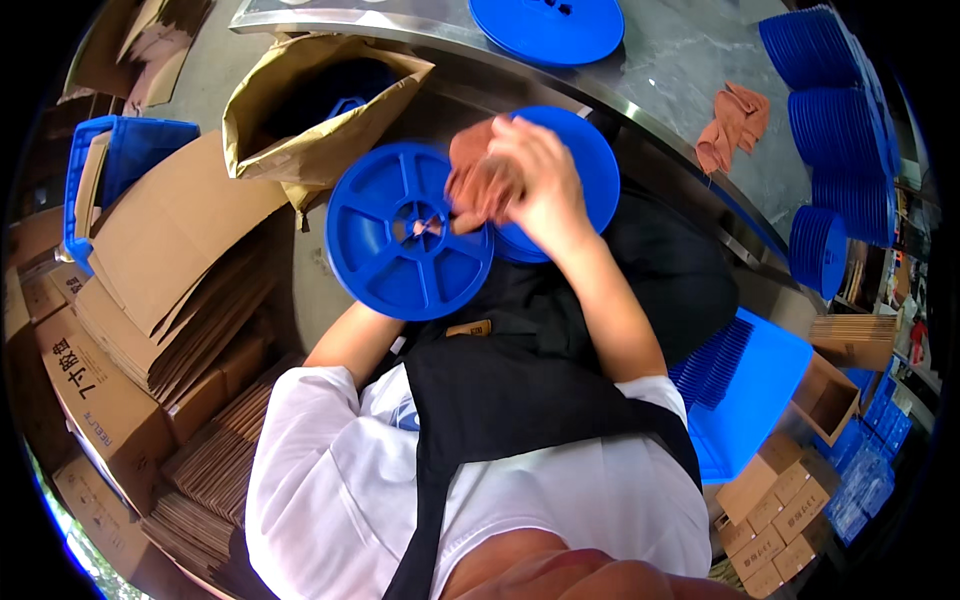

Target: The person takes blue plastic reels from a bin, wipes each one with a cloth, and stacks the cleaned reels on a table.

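Note:
A blue round reel flange (385, 255) with spokes and an open hub is held up in front of me by my left hand (428, 228). Most of that hand is hidden behind the disc; some fingers show at the hub. My right hand (548, 185) is closed on a crumpled reddish-brown cloth (478, 170), at the upper right edge of the flange. Both the hand and the cloth are slightly blurred. Behind my right hand, a second blue disc (597, 175) lies over my dark-clad lap, partly covered by the hand and the first flange.
Ahead runs a metal-edged table (660, 110) bearing another blue disc (550, 30), a second cloth (735, 125) and stacked blue discs (835, 130). An open paper sack (240, 135) stands left of it. Cardboard sheets (190, 220) fill the left; a blue bin (760, 385) sits at right.

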{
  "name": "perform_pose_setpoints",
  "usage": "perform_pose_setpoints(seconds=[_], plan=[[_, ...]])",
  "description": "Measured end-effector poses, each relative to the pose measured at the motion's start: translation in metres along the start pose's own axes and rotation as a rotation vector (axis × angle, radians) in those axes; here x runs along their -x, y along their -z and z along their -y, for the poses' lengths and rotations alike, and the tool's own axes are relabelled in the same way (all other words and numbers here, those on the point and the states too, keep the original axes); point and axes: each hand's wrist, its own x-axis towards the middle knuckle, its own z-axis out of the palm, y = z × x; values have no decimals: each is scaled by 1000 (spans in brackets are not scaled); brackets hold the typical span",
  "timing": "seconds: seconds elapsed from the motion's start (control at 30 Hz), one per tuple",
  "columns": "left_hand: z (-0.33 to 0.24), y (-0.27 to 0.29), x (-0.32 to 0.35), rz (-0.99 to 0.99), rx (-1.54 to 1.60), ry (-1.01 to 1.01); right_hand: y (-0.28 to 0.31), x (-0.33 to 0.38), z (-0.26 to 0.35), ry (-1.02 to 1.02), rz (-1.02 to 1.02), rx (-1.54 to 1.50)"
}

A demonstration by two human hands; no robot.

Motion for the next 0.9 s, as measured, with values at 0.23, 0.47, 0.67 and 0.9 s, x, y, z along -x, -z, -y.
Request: perform_pose_setpoints(seconds=[0.23, 0.47, 0.67, 0.9], plan=[[26, 5, 1, 61, 474, 132, 26, 52, 12, 298, 242, 57], [30, -5, -3, 66, 486, 117, 41, 74, -63, -731, -565, -630], [27, -6, 1, 51, 478, 111, 45, 70, -69, -948, -697, -1062], [27, -7, 3, 49, 493, 117, 49, 68, -68, -953, -809, -1104]])
